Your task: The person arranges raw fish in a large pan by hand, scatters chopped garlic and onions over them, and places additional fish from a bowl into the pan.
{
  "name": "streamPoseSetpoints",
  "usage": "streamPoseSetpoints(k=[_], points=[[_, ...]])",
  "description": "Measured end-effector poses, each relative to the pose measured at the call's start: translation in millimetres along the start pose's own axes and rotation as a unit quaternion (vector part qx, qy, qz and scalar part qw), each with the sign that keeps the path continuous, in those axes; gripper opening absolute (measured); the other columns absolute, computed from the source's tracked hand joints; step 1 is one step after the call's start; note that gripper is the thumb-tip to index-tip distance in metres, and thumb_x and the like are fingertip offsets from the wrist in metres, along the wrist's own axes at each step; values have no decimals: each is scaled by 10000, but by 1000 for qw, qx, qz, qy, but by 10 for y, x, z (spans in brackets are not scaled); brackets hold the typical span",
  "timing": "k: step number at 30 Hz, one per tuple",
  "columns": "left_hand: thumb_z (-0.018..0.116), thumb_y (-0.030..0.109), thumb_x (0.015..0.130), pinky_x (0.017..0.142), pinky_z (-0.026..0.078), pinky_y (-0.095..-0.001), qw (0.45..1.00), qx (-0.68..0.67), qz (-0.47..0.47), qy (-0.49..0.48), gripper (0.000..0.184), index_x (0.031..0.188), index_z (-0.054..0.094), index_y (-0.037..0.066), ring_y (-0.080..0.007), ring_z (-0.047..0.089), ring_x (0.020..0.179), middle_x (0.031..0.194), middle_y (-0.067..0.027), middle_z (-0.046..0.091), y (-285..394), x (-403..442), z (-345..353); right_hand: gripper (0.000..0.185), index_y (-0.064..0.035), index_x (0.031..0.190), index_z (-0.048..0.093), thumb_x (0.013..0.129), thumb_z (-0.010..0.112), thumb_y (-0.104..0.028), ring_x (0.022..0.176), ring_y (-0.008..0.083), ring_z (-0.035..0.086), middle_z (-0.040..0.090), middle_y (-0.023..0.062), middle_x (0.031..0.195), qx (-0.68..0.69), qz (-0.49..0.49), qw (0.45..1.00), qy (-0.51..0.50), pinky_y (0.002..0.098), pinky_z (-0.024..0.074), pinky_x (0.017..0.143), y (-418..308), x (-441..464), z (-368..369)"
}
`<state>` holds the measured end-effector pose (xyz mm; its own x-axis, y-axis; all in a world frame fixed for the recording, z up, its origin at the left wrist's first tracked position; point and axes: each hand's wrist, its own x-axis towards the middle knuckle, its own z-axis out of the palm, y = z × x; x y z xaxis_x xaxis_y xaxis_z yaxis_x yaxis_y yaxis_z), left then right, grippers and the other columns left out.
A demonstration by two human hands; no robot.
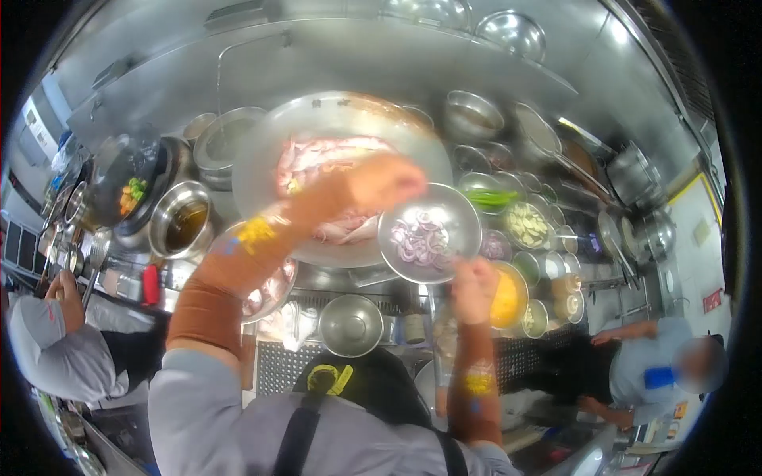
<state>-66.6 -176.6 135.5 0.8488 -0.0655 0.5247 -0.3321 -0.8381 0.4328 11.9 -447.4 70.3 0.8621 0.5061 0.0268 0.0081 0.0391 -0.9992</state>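
My right hand (475, 287) grips the near right rim of a steel bowl (390, 258) of sliced purple onion (421, 238). The bowl is held up beside the right edge of a very large metal pan (258, 178). Pale pink raw meat (317, 159), which looks like whole pieces, lies in the pan. My left hand (389, 182) is over the pan's right side, just up and left of the onion bowl. Its fingers are smeared by motion, so what they hold, if anything, does not show.
An empty steel bowl (351, 325) stands near my body. Bowls of green strips (490, 194), pale slices (527, 224) and something yellow (508, 297) stand at right. A pot of dark liquid (182, 222) stands left. One person (71, 341) is at left, another (651, 365) at right.
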Motion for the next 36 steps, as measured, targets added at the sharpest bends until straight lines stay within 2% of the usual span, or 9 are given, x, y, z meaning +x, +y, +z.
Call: streamPoseSetpoints(k=[3,7,10,14,18,24,30,32,36], points=[[646,189,859,831,462,-455,993,108,39,20,132,945,678,93,-310,609,953,1003,-92,632,345,-119,579,293,-56,599,507,860,641,-70,537,22,418,524,-42,580,28,-24,999,-34,221,344,481,-188,-49,245],[648,228,841,858,430,-485,969,130,25,-209,254,1079,661,139,-337,566,1035,1057,-115,594,461,-231,570,274,-33,597,510,843,627,-62,538,30,430,526,-37,578,-22,-20,999,-19,221,345,475,-256,-18,308],[613,283,878,900,425,-494,970,214,115,-4,303,1148,657,153,-349,556,1101,1127,-141,599,313,-304,431,262,-33,599,518,834,631,-64,529,32,436,529,-29,573,0,-16,999,-33,221,343,469,-204,101,301],[359,447,1007,999,408,-496,955,67,-97,-273,490,1201,642,98,-367,516,1220,1319,-194,552,512,-294,275,211,-55,630,523,820,613,-39,494,82,508,559,17,624,82,12,996,-36,271,479,448,-184,440,423],[350,465,1017,878,453,-485,981,-36,-140,-128,505,1046,640,52,-392,587,1005,1007,-226,630,481,-437,366,136,-47,686,547,811,603,-50,516,122,559,562,38,644,18,43,994,-101,306,533,454,-326,792,534],[563,413,956,754,501,-470,992,-5,-124,2,374,1004,636,50,-408,623,813,891,-217,653,315,-257,77,80,-18,773,574,799,609,-84,521,176,584,589,67,692,-7,70,986,-149,325,538,455,-737,1242,965],[790,313,833,615,493,-278,958,-191,-134,169,277,901,681,69,-85,606,702,758,-14,656,-481,197,-231,105,-17,793,594,811,624,-116,534,168,574,575,68,671,-85,19,991,-100,340,506,438,-1046,1669,1185],[774,248,848,611,503,-256,854,-367,-288,229,219,945,676,78,-89,611,698,765,-18,660,-707,469,-477,111,-31,752,589,817,632,-111,498,146,533,552,57,633,-99,6,994,-49,305,477,427,-925,1712,1112],[689,104,885,587,541,-271,708,-558,-363,235,156,1032,650,69,-142,624,672,831,-77,660,-1762,550,-352,118,-19,740,574,833,623,-71,465,121,506,535,38,606,-115,-51,990,-69,278,479,435,-501,1652,663]])
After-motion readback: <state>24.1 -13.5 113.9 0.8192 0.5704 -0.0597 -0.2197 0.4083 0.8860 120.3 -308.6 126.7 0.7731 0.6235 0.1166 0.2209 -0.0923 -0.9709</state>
